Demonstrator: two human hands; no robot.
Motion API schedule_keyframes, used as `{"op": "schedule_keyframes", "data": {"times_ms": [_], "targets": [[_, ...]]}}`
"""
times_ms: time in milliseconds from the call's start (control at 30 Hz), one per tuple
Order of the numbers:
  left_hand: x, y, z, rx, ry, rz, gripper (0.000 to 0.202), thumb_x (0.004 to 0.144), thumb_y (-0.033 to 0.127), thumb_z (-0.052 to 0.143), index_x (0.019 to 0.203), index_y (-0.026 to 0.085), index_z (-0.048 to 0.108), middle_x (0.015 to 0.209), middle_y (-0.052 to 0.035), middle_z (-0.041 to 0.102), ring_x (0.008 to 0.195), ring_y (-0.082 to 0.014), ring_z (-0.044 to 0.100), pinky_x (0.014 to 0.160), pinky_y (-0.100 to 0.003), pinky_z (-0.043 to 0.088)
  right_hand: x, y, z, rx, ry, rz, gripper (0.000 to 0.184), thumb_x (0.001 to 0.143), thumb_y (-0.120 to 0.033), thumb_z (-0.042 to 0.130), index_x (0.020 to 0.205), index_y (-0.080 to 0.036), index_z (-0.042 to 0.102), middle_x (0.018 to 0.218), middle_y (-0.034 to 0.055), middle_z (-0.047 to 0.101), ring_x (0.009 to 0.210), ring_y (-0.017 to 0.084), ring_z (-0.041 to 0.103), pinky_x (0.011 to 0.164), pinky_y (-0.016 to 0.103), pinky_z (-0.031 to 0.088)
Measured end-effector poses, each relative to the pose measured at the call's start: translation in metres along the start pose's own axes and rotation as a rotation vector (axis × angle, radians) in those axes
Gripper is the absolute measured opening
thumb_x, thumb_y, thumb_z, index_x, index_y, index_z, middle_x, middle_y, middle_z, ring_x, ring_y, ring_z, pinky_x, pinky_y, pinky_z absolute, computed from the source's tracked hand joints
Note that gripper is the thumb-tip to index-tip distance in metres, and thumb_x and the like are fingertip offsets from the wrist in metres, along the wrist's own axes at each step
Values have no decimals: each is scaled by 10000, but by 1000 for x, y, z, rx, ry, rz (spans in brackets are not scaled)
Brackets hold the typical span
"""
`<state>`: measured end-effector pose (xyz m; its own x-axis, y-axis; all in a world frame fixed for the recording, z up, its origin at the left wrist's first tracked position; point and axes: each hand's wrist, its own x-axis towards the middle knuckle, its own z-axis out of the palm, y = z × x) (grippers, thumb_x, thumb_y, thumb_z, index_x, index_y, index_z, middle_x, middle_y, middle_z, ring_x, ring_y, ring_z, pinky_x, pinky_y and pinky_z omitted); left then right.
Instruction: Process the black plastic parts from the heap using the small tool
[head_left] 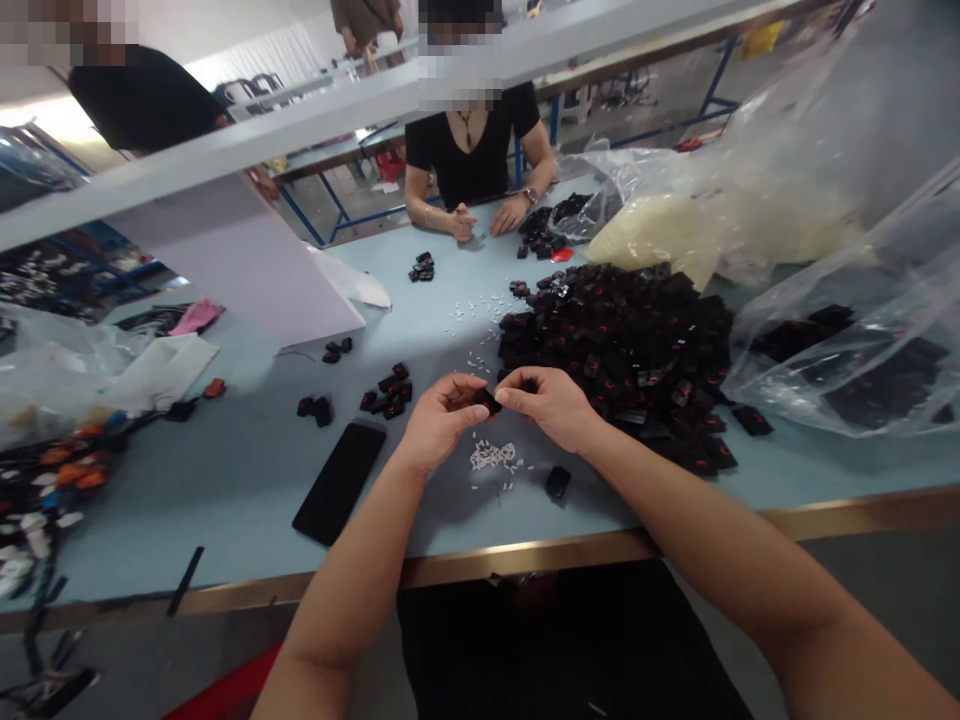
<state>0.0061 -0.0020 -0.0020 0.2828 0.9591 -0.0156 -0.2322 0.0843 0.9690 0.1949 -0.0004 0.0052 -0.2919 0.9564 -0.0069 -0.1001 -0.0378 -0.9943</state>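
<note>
2 forearms (366, 560) — left fingers (471, 413) pinching 1 black piece (489, 401); right fingers (517, 400) at its edge — hold unclear.

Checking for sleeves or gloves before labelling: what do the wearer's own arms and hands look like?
Left hand and right hand: bare, no gloves, no rings that I can make out. Forearms: bare, no sleeves, watch, bracelet, cables or markings visible. Black clothing shows at the body, between the arms.
</note>
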Motion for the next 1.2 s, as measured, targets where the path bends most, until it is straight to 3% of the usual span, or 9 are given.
{"op": "schedule_keyframes", "data": {"times_ms": [500, 800, 1200], "targets": [[-2, 0, -2, 46, -40, -17, 345, 619, 194, 874, 916, 186, 697, 819, 7, 693, 719, -145, 671, 715, -313, 565, 0, -4, -1, -126, -10, -32, 377, 692, -528, 762, 732, -170, 650, 682, 8, 636, 653, 140, 531, 626, 283, 396], [-1, -4, -8, 141, -48, -26, 326, 615, 207, 869, 910, 188, 733, 841, -12, 717, 758, -153, 668, 763, -326, 544, 0, 3, -4, 2, -114, 50, 373, 669, -493, 799, 711, -169, 620, 596, -41, 529, 534, 93, 387, 519, 258, 259], [-4, 2, -5, 223, -48, -20, 324, 622, 206, 873, 925, 196, 758, 847, -15, 739, 754, -146, 671, 757, -297, 527, 1, 4, -6, -12, -113, 76, 422, 626, -532, 817, 701, -177, 601, 558, -66, 467, 511, 83, 351, 493, 242, 233]]}}
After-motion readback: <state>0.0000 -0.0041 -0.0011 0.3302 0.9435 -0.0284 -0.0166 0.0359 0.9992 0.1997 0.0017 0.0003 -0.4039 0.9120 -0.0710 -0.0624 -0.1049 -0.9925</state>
